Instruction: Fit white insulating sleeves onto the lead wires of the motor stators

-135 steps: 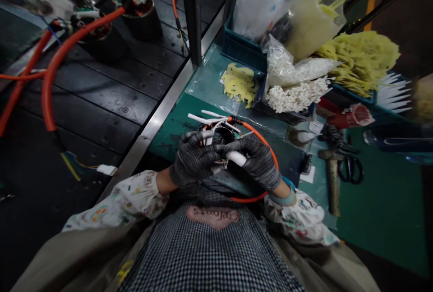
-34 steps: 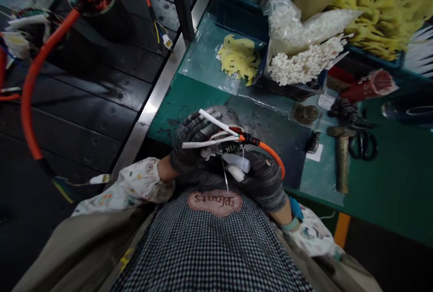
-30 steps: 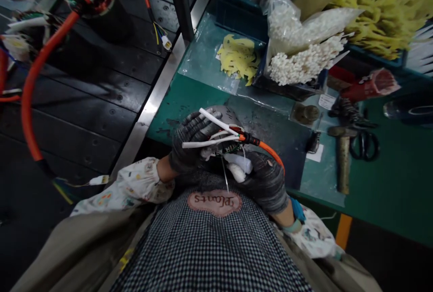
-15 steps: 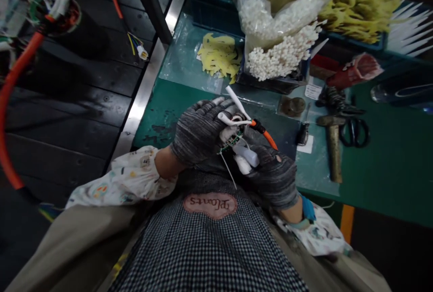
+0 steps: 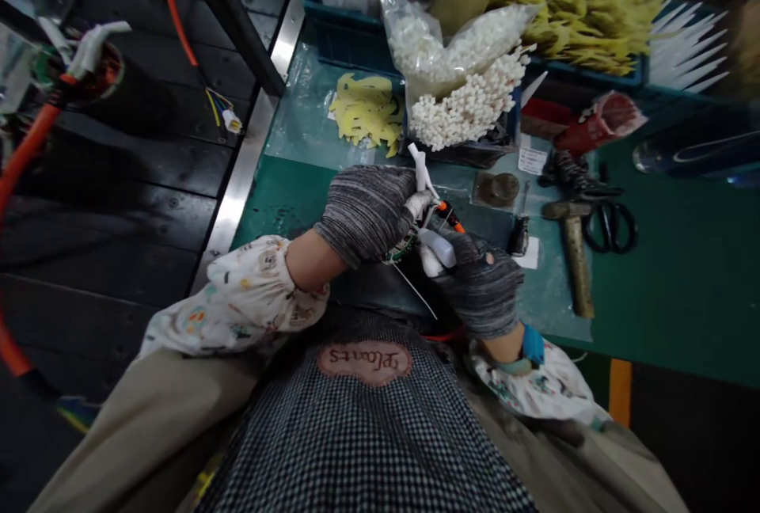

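Observation:
Between my hands is a motor stator with a green-edged ring, mostly hidden by the gloves. White-sleeved wires rise from it and join an orange cable. My left hand, in a grey striped glove, is closed around the base of the white-sleeved wires, its white-tipped thumb against them. My right hand, gloved alike, is closed at the stator's right side below the cable, its white-covered fingertips close together. A thin white cord hangs from the ring toward my apron.
A hammer, black-handled scissors and a small screwdriver lie to the right on the green table. Behind are a bag of white sleeve pieces and yellow film pieces. More stators with orange cables stand at left.
My left hand has rolled over and closed on the white-sleeved wires, which it now gathers upright. Before, its fingers lay flatter behind the stator. My right hand stays at the stator's right side.

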`<state>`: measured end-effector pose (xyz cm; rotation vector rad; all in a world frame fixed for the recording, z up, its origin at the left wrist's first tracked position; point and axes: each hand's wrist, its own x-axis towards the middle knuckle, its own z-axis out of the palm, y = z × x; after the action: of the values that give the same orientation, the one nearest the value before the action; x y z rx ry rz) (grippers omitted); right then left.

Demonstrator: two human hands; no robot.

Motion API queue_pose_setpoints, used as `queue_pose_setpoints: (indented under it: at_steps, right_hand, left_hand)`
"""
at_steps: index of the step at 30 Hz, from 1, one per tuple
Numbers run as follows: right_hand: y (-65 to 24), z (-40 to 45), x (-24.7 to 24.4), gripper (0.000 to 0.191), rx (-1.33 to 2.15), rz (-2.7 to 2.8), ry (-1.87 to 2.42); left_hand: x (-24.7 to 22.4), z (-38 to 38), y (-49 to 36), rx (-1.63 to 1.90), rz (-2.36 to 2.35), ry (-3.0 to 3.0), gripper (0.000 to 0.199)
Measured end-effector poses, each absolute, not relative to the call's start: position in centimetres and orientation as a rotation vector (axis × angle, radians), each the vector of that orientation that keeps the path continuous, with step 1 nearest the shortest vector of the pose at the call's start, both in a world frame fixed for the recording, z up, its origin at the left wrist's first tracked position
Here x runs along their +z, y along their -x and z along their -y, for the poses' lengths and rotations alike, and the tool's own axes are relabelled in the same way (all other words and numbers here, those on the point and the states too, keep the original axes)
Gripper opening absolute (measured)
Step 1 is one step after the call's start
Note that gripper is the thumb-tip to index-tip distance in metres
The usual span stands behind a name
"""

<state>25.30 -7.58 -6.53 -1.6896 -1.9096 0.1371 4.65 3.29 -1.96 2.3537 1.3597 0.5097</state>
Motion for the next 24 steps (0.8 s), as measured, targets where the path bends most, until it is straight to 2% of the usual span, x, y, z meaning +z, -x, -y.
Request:
queue_pose_setpoints:
  at_steps: [2, 8, 13, 18, 24]
  right_hand:
    - [-25.3, 7.8, -6.5, 0.026, 0.191, 1.894, 1.639]
    - [-25.2, 9.7, -6.5, 0.025, 0.437, 1.753, 1.569]
    - [-22.6, 11.3, -7.5, 0.026, 0.668, 1.666, 1.329]
    - [-20.7, 11.9, -8.0, 0.028, 0.679, 1.719, 1.261]
    - [-20.5, 11.9, -8.1, 0.025, 0.654, 1.745, 1.329]
  left_hand:
    - [-1.8, -3.5, -4.8, 0.508, -1.356, -2.388, 0.040]
    - [-2.6, -2.4, -3.1, 0.538, -1.314, -2.526, 0.060]
    - [-4.0, 0.6, 0.1, 0.873, -1.211, -2.536, 0.046]
    - [-5.0, 3.4, 2.7, 1.051, -1.145, -2.425, 0.044]
    - [-5.5, 4.1, 3.3, 0.931, -1.224, -2.386, 0.050]
